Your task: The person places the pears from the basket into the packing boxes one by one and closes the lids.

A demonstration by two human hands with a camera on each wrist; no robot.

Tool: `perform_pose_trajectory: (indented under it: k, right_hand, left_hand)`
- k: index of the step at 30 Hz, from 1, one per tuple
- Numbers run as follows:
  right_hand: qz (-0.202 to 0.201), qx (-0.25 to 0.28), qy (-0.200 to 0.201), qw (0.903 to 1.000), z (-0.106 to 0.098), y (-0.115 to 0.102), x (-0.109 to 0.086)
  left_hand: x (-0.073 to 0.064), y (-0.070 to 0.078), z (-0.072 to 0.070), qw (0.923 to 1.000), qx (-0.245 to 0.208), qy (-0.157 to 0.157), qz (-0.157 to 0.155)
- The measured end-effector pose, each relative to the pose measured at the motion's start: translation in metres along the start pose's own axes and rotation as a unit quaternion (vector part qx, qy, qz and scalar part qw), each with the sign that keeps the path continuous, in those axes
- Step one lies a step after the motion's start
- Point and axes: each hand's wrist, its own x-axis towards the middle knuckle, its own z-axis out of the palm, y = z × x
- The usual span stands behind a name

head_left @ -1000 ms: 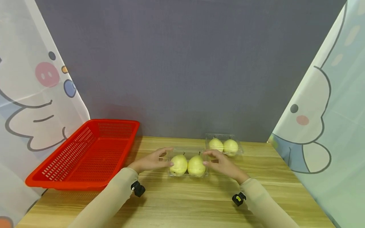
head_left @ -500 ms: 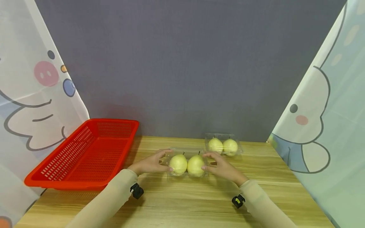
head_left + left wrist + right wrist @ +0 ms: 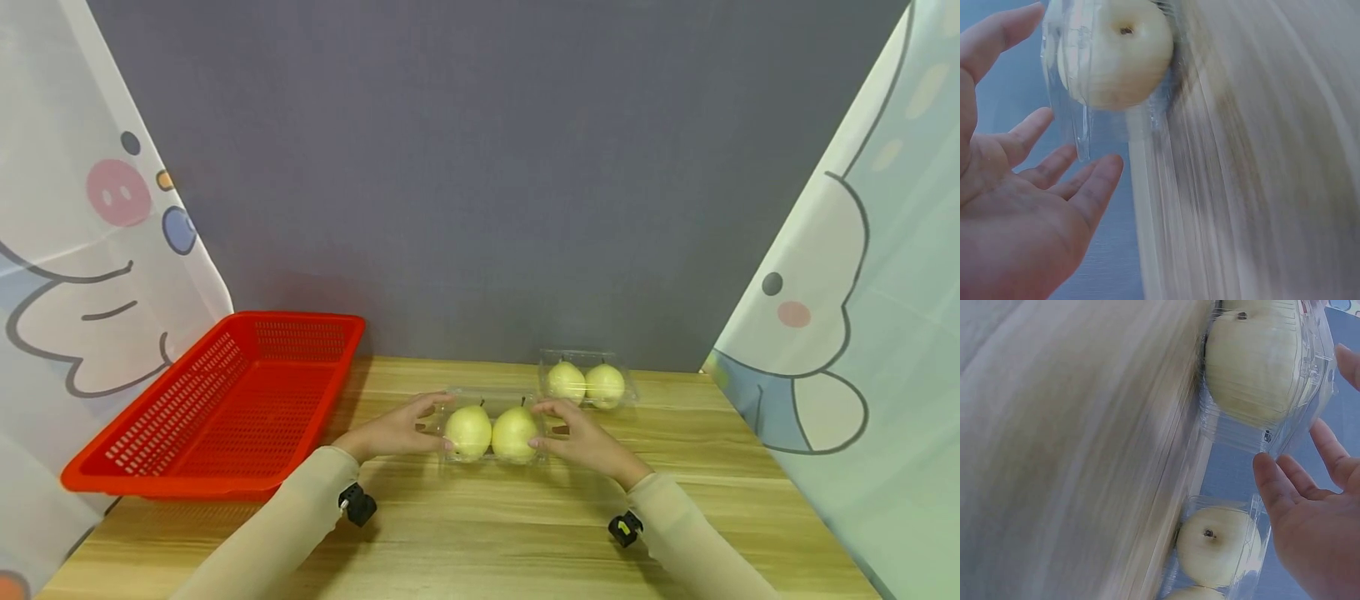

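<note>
A clear plastic clamshell box [image 3: 497, 398] sits on the wooden table in front of me, with a yellow-green pear [image 3: 468, 432] in its left half and a second pear [image 3: 514, 434] in its right half. My left hand [image 3: 393, 428] is at the box's left end, thumb toward the front and fingers toward the back. At the right end, my right hand [image 3: 592, 446] mirrors it. In the left wrist view the fingers are spread and loosely bent beside the plastic wall [image 3: 1083, 128]. The right wrist view shows fingertips [image 3: 1266, 464] at the box's corner. How firmly the hands touch is unclear.
Behind and to the right stands another clear box [image 3: 577, 357] with two pears. A red perforated plastic basket [image 3: 213, 485] is on the left. A grey panel [image 3: 465, 183] rises along the table's back edge, and printed curtains [image 3: 810, 342] hang at the sides.
Both hands keep their places at the box's ends, with thumbs and fingertips shifting only slightly. The box and pears look unmoved; the head view drifts a little.
</note>
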Motion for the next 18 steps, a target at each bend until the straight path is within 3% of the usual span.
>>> perform_pose_trajectory:
  k: [8, 18]
  right_hand:
    - [0.005, -0.003, 0.002, 1.0000, 0.001, 0.001, 0.001]
    - [-0.001, -0.009, 0.004, 0.9999, 0.001, 0.003, 0.001]
  left_hand:
    - [-0.005, -0.001, 0.000, 0.9981, -0.050, 0.018, -0.031]
    - [-0.013, 0.000, 0.006, 0.9893, -0.116, 0.060, -0.065]
